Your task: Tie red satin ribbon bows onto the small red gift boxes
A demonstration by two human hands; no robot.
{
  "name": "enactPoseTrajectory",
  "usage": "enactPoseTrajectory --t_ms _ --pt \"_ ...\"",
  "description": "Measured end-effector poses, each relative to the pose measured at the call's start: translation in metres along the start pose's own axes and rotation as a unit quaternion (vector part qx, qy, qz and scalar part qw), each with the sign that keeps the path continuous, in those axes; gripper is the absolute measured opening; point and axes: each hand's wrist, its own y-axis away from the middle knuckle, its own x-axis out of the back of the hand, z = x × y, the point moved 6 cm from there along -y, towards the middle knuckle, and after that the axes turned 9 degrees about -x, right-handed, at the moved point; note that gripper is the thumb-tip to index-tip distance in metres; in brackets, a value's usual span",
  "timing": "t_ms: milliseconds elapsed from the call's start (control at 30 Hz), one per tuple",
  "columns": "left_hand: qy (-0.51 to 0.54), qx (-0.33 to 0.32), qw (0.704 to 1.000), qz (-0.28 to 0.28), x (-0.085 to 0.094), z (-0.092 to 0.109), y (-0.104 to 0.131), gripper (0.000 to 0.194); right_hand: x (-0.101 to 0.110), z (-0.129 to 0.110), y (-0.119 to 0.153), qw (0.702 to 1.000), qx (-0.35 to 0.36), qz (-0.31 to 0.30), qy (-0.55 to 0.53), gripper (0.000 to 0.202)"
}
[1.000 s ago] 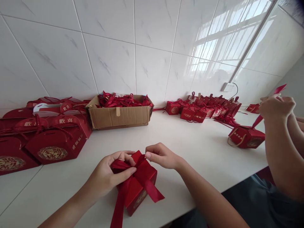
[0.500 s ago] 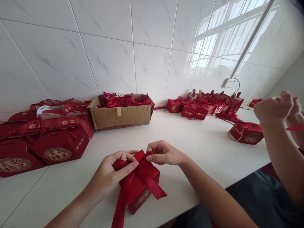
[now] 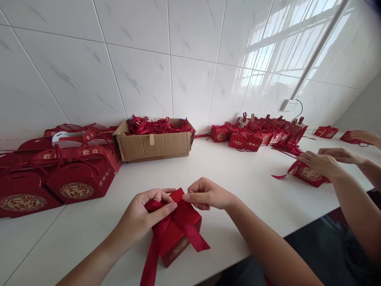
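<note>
A small red gift box (image 3: 171, 242) with a gold print on its side stands on the white table in front of me. Wide red ribbon (image 3: 190, 230) crosses its top, one tail lying over the right side and another hanging toward me. My left hand (image 3: 150, 208) pinches a loop of the ribbon between thumb and fingers at the left of the box top. From the right, my right hand (image 3: 205, 194) is closed, thumb against the index finger, on the ribbon at the knot. The knot itself is partly hidden by my fingers.
Larger red boxes with rope handles (image 3: 77, 182) stand at the left. A cardboard box (image 3: 153, 147) full of red ribbons sits by the wall. Several finished-looking red boxes (image 3: 244, 141) line the back right. At right, a co-worker's hands (image 3: 324, 163) handle another red box (image 3: 309, 174).
My hands stay nearly in place, the right one drawing slightly at the ribbon. The co-worker's raised hands have come down onto their box, and another hand appears at far right.
</note>
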Motion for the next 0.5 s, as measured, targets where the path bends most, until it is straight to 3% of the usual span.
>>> enactPoseTrajectory --t_ms 167,500 --pt "0.01 0.006 1.0 -0.004 -0.002 0.0 0.001 0.026 0.001 0.006 -0.006 0.999 0.015 -0.03 -0.038 0.038" --pt "0.015 -0.018 0.999 -0.021 -0.001 0.003 0.002 0.014 0.009 0.019 -0.011 0.997 0.014 -0.032 -0.068 0.036"
